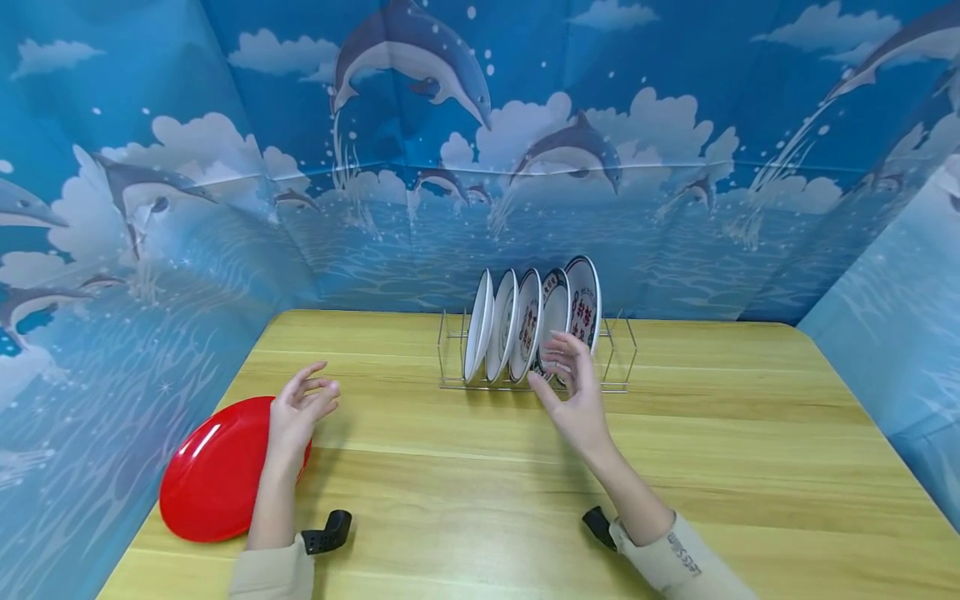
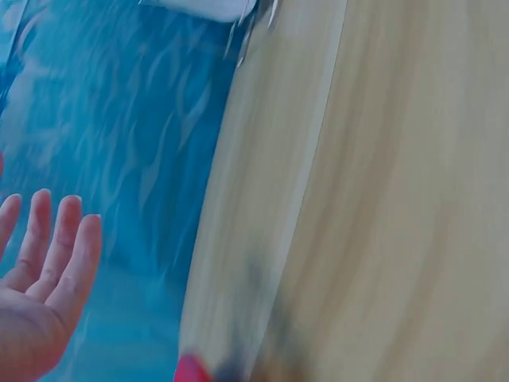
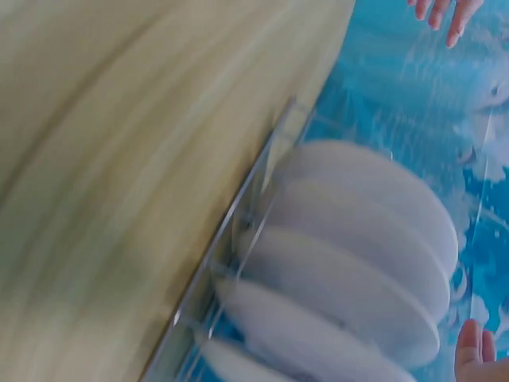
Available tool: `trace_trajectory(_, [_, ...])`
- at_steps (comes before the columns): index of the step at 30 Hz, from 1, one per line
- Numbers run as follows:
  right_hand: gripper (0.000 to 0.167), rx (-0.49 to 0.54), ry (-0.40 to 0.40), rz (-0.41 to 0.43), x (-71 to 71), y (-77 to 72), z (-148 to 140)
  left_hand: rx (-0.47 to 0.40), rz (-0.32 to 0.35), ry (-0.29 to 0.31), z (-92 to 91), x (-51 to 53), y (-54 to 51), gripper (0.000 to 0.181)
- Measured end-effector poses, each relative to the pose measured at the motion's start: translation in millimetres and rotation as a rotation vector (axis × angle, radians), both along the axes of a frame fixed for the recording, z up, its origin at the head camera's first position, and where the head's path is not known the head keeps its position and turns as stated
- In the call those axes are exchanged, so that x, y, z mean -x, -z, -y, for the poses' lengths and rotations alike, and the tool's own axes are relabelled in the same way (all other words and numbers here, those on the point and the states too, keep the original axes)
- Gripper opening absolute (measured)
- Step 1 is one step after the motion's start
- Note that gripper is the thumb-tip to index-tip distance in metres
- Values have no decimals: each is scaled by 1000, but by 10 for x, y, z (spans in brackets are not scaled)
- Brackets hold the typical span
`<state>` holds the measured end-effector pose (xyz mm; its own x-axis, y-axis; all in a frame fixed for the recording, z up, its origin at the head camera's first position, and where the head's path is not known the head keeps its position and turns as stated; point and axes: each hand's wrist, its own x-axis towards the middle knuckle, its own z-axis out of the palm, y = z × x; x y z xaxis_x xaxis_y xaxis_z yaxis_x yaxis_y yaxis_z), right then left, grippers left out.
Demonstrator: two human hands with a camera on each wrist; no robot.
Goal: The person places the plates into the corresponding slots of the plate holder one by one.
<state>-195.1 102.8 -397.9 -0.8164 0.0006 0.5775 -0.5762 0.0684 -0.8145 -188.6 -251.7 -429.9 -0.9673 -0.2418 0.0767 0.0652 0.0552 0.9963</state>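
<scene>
White plates [image 1: 478, 333] with dark rims and red markings stand on edge, side by side, in a wire dish rack [image 1: 615, 385]. My right hand [image 1: 581, 404] hovers before the rack's right part, hiding some of the plates; its fingers are bent loosely around nothing. In the right wrist view the plate backs [image 3: 334, 286] show, and fingertips [image 3: 471, 350] appear apart from them at the lower right. At the left, my left hand [image 1: 294, 417] is held above the right edge of a red plate [image 1: 213, 475], fingers relaxed and holding nothing. The left forearm covers part of this plate.
A wooden table [image 1: 435, 517] carries the rack near its back edge and the red plate near its left edge. Behind and beside it hangs a blue dolphin-print cloth [image 1: 360, 250]. Black mounts [image 1: 330, 533] are worn at both wrists.
</scene>
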Motion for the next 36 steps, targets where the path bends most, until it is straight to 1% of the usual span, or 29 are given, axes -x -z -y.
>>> trace_trajectory(3, [60,-22,-63,59,-12,36,139,-21,-8,-25,309,-78,166,55])
trace_trajectory(5, [60,-42,-106,89,-19,68,243,-48,-4,-49,519,-118,288,60])
trace_trajectory(6, [60,-56,-125,98,-20,90,297,-59,6,-59,611,-145,330,62])
trace_trajectory(9, [60,-94,-186,113,-30,148,463,-91,25,-85,854,-240,435,65])
trace_trajectory(11, [60,-106,-219,141,-38,180,569,-120,36,-85,983,-319,472,64])
trace_trajectory(13, [61,-102,-257,182,-43,204,667,-151,59,-86,1089,-410,488,64])
trace_trajectory(15, [61,-96,-293,243,-42,221,759,-188,86,-94,1175,-501,481,63])
trace_trajectory(18, [62,-85,-340,336,-27,247,879,-249,128,-116,1279,-636,440,64])
trace_trajectory(20, [62,-91,-361,386,-9,268,952,-281,163,-154,1303,-720,371,64])
trace_trajectory(21, [62,-96,-368,407,0,275,984,-299,161,-160,1319,-764,350,63])
trace_trajectory(22, [63,-99,-375,425,8,283,1011,-309,174,-175,1314,-805,308,62])
trace_trajectory(25, [62,-106,-396,481,-6,219,1077,-371,191,-215,1313,-922,227,59])
trace_trajectory(27, [62,-109,-413,517,-23,169,1116,-414,170,-213,1401,-973,290,59])
trace_trajectory(28, [62,-108,-420,531,-11,192,1143,-432,183,-229,1400,-1006,264,58])
trace_trajectory(29, [61,-102,-427,550,2,218,1172,-452,178,-231,1413,-1035,261,56])
trace_trajectory(32, [62,-95,-453,599,81,382,1272,-488,181,-248,1446,-1109,235,53])
trace_trajectory(34, [62,-78,-472,627,136,498,1349,-498,200,-271,1406,-1164,153,52])
trace_trajectory(36, [63,-66,-505,654,148,520,1421,-499,240,-304,1447,-1179,161,57])
